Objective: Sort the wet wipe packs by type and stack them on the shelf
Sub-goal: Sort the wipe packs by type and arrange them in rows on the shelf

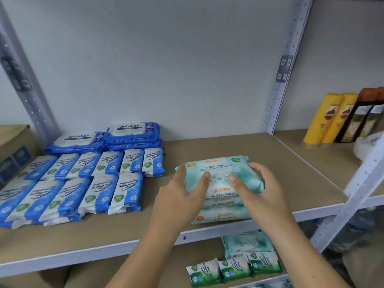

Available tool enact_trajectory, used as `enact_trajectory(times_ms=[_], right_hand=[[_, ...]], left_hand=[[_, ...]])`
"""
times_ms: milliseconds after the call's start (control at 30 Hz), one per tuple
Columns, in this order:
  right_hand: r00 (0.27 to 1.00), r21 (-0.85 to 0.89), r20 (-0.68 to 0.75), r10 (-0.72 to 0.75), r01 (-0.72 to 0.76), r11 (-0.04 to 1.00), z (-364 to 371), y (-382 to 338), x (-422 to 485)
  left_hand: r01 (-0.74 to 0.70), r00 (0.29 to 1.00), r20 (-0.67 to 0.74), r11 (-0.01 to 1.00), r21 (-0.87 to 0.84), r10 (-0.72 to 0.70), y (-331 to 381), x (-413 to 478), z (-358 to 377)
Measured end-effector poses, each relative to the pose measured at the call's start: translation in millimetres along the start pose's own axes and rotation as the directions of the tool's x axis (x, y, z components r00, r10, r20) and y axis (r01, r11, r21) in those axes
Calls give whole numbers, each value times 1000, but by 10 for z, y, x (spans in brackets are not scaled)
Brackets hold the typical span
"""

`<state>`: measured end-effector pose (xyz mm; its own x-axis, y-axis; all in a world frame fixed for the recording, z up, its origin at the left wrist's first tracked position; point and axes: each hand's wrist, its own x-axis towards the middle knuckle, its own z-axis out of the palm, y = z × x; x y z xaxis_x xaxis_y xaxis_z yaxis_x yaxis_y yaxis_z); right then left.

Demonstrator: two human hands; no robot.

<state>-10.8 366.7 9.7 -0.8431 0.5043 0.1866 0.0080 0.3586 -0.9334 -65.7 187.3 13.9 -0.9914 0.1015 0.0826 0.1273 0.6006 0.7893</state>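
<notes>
Both hands hold a stack of teal Guardian wipe packs [220, 169] near the front of the brown shelf [259, 154]. My left hand [182, 194] grips the stack's left side with the thumb on top. My right hand [257, 190] grips its right side, thumb on top as well. To the left lie two rows of small blue-and-white antibacterial wipe packs [83, 183]. Behind them sit blue Antabax packs [104, 138], some stacked.
Yellow and dark shampoo bottles [342, 117] stand on the neighbouring shelf at right, past a grey upright post [288, 65]. On the lower shelf lie small green wipe packs [232, 269] and more teal packs [247, 242]. A cardboard box [12, 146] sits at far left.
</notes>
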Motion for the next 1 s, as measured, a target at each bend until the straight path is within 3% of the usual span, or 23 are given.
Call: enact_trajectory(times_ms=[233,400,500,567,667,733,800,867,1000], right_hand=[[998,-77,68,-11,16,997,-66,136,16],[952,-261,117,-282,303,916,-100,167,-70],[937,-312,236,-259,325,893,-99,186,-134],[931,-311,208,-300,354,882,-112,220,-134],[916,-345,167,-365,402,848,-189,190,-125],[875,-409,262,-408,483,774,-236,194,-153],[856,-492,374,-356,509,707,-228,200,-222],[878,-528,381,-292,465,710,-183,227,-273],[898,-488,299,-322,434,757,-77,324,-205]], left_hand=[[-83,997,21,976,202,81,-82,62,-2],[-96,987,-87,921,378,139,-61,-4,-7],[-130,971,-131,904,407,199,-52,-51,-1],[-193,956,-135,905,378,260,-55,-83,-38],[-429,885,-20,831,354,465,-118,-145,-129],[-548,819,96,722,423,566,-174,-219,-118],[-560,808,147,667,492,571,-226,-293,-1],[-534,824,124,685,496,553,-268,-320,145],[-525,821,10,747,409,571,-334,-175,294]])
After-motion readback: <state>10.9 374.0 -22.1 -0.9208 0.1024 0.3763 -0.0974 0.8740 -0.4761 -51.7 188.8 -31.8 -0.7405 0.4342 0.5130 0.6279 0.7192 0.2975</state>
